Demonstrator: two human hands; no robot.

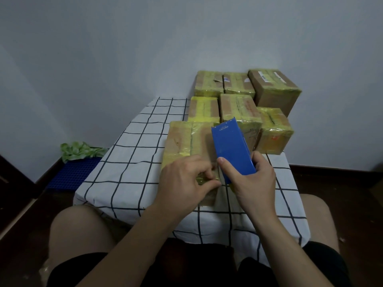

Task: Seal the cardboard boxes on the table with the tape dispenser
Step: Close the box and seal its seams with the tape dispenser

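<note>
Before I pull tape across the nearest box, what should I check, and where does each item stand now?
1. Right hand grips the blue tape dispenser: ok.
2. Left hand pinches the tape end at the near edge of the nearest box: ok.
3. Dispenser is held above that box's top: ok.
4. Tape unbroken between pinch and dispenser: cannot tell.
5. Box rests flat on the checked tablecloth: ok.

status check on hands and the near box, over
Right hand grips blue tape dispenser. Left hand pinches tape at near box front edge. Six boxes behind, nothing blocking.
</note>
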